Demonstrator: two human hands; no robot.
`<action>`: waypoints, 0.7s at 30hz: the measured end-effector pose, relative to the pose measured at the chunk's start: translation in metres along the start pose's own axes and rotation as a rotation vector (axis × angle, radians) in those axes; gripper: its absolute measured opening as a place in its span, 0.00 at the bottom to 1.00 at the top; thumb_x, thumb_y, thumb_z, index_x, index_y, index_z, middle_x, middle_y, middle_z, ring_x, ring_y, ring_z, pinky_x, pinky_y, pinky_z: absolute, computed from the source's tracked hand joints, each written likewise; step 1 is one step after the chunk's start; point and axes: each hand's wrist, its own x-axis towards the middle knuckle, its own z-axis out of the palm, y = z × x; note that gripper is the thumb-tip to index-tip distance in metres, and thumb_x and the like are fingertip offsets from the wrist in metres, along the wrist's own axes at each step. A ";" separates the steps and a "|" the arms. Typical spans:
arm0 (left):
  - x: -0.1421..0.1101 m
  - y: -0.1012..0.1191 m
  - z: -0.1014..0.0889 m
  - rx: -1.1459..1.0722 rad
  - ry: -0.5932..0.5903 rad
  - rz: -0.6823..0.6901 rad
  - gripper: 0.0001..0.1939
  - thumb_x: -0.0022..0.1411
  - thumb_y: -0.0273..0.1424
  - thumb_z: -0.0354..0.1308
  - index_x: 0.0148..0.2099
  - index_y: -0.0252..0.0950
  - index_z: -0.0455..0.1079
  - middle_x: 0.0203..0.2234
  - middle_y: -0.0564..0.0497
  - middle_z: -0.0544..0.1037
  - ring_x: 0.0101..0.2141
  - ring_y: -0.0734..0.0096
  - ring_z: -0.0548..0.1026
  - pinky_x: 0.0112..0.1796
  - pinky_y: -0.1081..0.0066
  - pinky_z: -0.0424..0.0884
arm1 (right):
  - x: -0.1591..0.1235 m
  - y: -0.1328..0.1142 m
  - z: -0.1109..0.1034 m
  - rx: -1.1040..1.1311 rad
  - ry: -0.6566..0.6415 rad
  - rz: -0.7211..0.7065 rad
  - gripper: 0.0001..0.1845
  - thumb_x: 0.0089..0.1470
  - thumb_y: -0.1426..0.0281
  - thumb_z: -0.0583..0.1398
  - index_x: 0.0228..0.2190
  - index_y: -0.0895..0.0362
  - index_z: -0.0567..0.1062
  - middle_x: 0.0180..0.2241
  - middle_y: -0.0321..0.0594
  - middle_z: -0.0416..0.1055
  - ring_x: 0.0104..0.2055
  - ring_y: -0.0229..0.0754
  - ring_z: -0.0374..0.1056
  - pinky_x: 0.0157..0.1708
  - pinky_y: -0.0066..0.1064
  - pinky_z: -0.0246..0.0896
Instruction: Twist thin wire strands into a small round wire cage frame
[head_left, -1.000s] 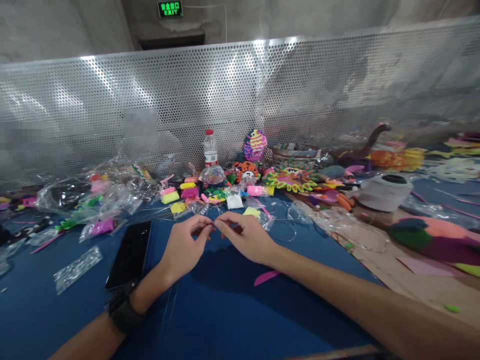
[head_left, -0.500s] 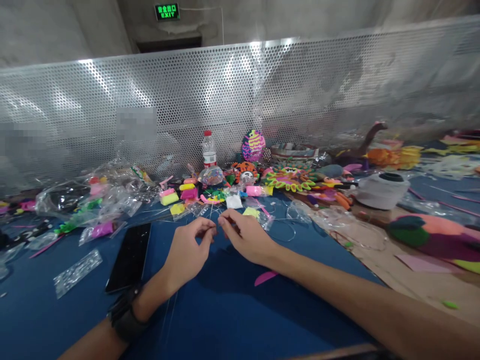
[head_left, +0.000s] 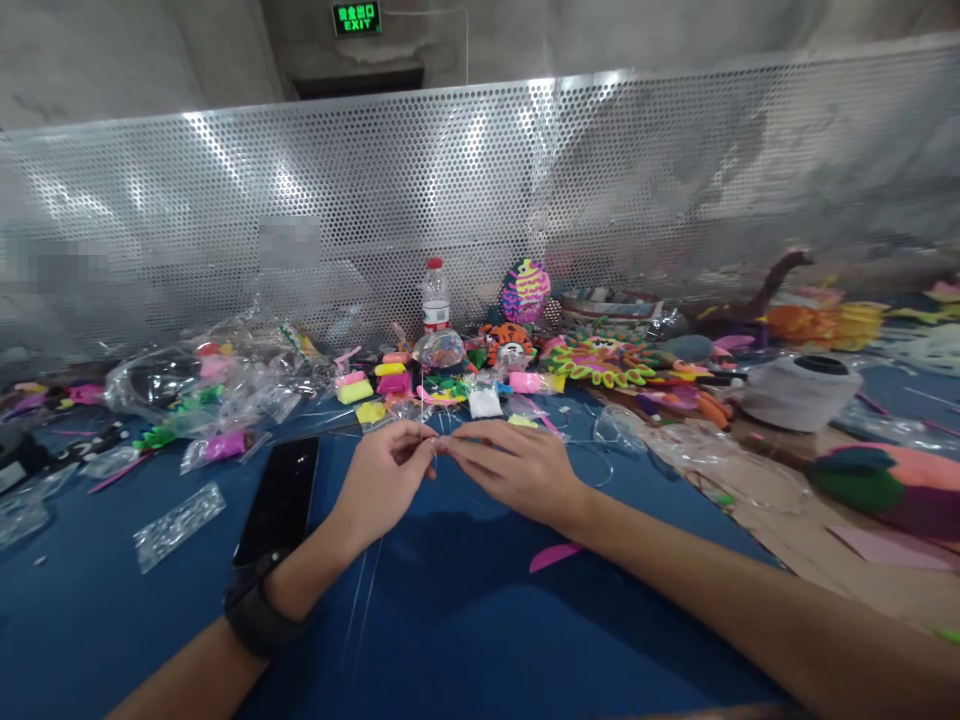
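My left hand (head_left: 386,482) and my right hand (head_left: 517,472) meet above the blue table, fingertips together. Between them, both pinch a thin clear line (head_left: 438,446), which is hard to follow against the cloth. A strand of it seems to hang down below my left wrist. A black phone (head_left: 279,500) lies just left of my left hand, and a black band (head_left: 259,612) circles that wrist. Under my right wrist lies a pink foam piece (head_left: 553,557).
Small clear bags, coloured clay blocks and bright craft figures crowd the blue table (head_left: 465,650) ahead. A plastic bottle (head_left: 436,298) stands by a perforated metal panel (head_left: 480,200). A white spool (head_left: 799,393) sits at right, on brown paper (head_left: 817,540).
My hands have drawn closer, and their fingertips now meet on the line. My right hand's fingers have straightened. The whole view has shifted slightly, so the table items appear further right.
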 end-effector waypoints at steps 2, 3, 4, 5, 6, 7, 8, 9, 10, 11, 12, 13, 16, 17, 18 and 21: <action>0.000 0.000 0.000 -0.023 -0.012 -0.008 0.05 0.57 0.32 0.57 0.33 0.35 0.70 0.22 0.53 0.74 0.23 0.72 0.73 0.27 0.72 0.69 | 0.001 0.000 -0.001 -0.026 -0.002 -0.035 0.15 0.60 0.70 0.53 0.42 0.48 0.78 0.39 0.37 0.78 0.36 0.39 0.72 0.35 0.31 0.67; 0.000 0.001 0.000 -0.028 -0.019 -0.010 0.06 0.57 0.33 0.57 0.33 0.35 0.70 0.22 0.53 0.74 0.23 0.73 0.73 0.27 0.72 0.69 | 0.001 0.000 -0.002 -0.036 -0.005 -0.042 0.15 0.60 0.71 0.53 0.41 0.48 0.78 0.39 0.38 0.78 0.36 0.39 0.72 0.34 0.32 0.67; 0.000 0.001 0.000 -0.031 -0.029 -0.013 0.06 0.57 0.33 0.57 0.33 0.35 0.70 0.21 0.54 0.74 0.23 0.73 0.73 0.27 0.72 0.69 | 0.001 0.001 -0.002 -0.041 -0.014 -0.041 0.15 0.60 0.71 0.53 0.41 0.48 0.78 0.39 0.38 0.78 0.35 0.39 0.72 0.34 0.32 0.67; -0.001 0.001 0.000 -0.033 -0.038 -0.017 0.06 0.57 0.33 0.58 0.33 0.35 0.70 0.21 0.54 0.73 0.23 0.73 0.73 0.27 0.72 0.69 | 0.002 0.001 -0.003 -0.038 -0.025 -0.034 0.15 0.59 0.71 0.54 0.40 0.48 0.79 0.39 0.38 0.78 0.35 0.39 0.72 0.34 0.32 0.67; 0.000 0.002 0.000 -0.033 -0.044 -0.021 0.06 0.57 0.34 0.58 0.33 0.35 0.70 0.20 0.54 0.73 0.23 0.72 0.73 0.27 0.72 0.69 | 0.002 0.002 -0.004 -0.026 -0.036 -0.023 0.15 0.59 0.71 0.54 0.39 0.48 0.79 0.39 0.37 0.78 0.35 0.40 0.72 0.34 0.32 0.66; 0.000 0.002 0.000 -0.033 -0.046 -0.027 0.07 0.57 0.34 0.58 0.32 0.35 0.70 0.19 0.54 0.73 0.23 0.72 0.73 0.27 0.72 0.69 | 0.002 0.002 -0.004 -0.007 -0.043 -0.010 0.14 0.59 0.71 0.54 0.39 0.47 0.79 0.40 0.37 0.78 0.35 0.40 0.71 0.34 0.32 0.66; 0.000 0.003 0.000 -0.033 -0.050 -0.033 0.07 0.56 0.34 0.58 0.32 0.35 0.70 0.19 0.54 0.72 0.23 0.72 0.73 0.27 0.72 0.69 | 0.002 0.003 -0.004 0.017 -0.046 0.003 0.14 0.59 0.71 0.54 0.38 0.47 0.79 0.40 0.37 0.77 0.36 0.40 0.71 0.34 0.33 0.65; 0.000 0.003 0.000 -0.035 -0.055 -0.038 0.07 0.56 0.34 0.58 0.32 0.35 0.70 0.19 0.54 0.72 0.22 0.72 0.72 0.27 0.72 0.69 | 0.001 0.004 -0.004 0.039 -0.046 0.012 0.14 0.59 0.71 0.54 0.39 0.46 0.79 0.40 0.37 0.77 0.36 0.40 0.71 0.33 0.33 0.65; 0.000 0.004 0.001 -0.038 -0.059 -0.041 0.07 0.56 0.34 0.58 0.32 0.35 0.70 0.18 0.54 0.72 0.22 0.72 0.72 0.27 0.71 0.69 | 0.001 0.004 -0.004 0.055 -0.045 0.018 0.14 0.59 0.71 0.55 0.39 0.46 0.79 0.41 0.36 0.77 0.36 0.41 0.71 0.34 0.33 0.65; 0.000 0.005 0.001 -0.041 -0.062 -0.047 0.07 0.56 0.34 0.57 0.32 0.35 0.70 0.18 0.54 0.72 0.22 0.72 0.72 0.27 0.71 0.69 | 0.000 0.005 -0.004 0.063 -0.046 0.020 0.14 0.59 0.71 0.55 0.40 0.45 0.79 0.41 0.35 0.77 0.37 0.41 0.71 0.34 0.34 0.64; 0.000 0.006 0.001 -0.045 -0.062 -0.055 0.06 0.56 0.33 0.57 0.31 0.35 0.70 0.18 0.54 0.72 0.22 0.72 0.72 0.27 0.71 0.69 | 0.000 0.005 -0.003 0.060 -0.045 0.020 0.14 0.59 0.71 0.55 0.40 0.45 0.78 0.42 0.35 0.77 0.37 0.41 0.70 0.34 0.34 0.64; 0.000 0.007 0.001 -0.049 -0.059 -0.063 0.06 0.56 0.33 0.57 0.31 0.35 0.70 0.18 0.54 0.72 0.22 0.72 0.72 0.27 0.71 0.69 | -0.001 0.006 -0.003 0.049 -0.042 0.013 0.14 0.59 0.71 0.55 0.41 0.44 0.78 0.42 0.34 0.77 0.38 0.41 0.70 0.34 0.34 0.64; 0.000 0.010 0.001 -0.061 -0.042 -0.085 0.05 0.55 0.32 0.57 0.31 0.35 0.71 0.17 0.55 0.72 0.21 0.73 0.71 0.27 0.71 0.69 | -0.003 0.008 -0.002 -0.025 -0.006 -0.041 0.15 0.60 0.73 0.55 0.43 0.44 0.77 0.43 0.33 0.76 0.38 0.41 0.69 0.32 0.33 0.61; -0.001 0.011 0.001 -0.064 -0.039 -0.089 0.05 0.55 0.31 0.58 0.31 0.35 0.71 0.17 0.55 0.72 0.21 0.73 0.71 0.27 0.72 0.68 | -0.003 0.008 -0.001 -0.061 0.014 -0.069 0.16 0.60 0.73 0.55 0.44 0.44 0.76 0.44 0.33 0.76 0.38 0.41 0.69 0.31 0.33 0.60; 0.000 0.012 0.001 -0.065 -0.039 -0.091 0.05 0.55 0.31 0.58 0.31 0.35 0.71 0.17 0.55 0.71 0.21 0.73 0.71 0.27 0.72 0.68 | -0.003 0.009 -0.001 -0.102 0.034 -0.096 0.16 0.60 0.73 0.55 0.45 0.44 0.76 0.44 0.33 0.76 0.38 0.41 0.69 0.31 0.33 0.59; 0.000 0.014 0.000 -0.074 -0.044 -0.089 0.05 0.55 0.31 0.58 0.31 0.35 0.71 0.17 0.56 0.71 0.21 0.74 0.71 0.27 0.72 0.68 | -0.003 0.008 0.000 -0.235 0.080 -0.164 0.16 0.61 0.74 0.54 0.46 0.47 0.75 0.43 0.34 0.77 0.38 0.40 0.68 0.31 0.33 0.57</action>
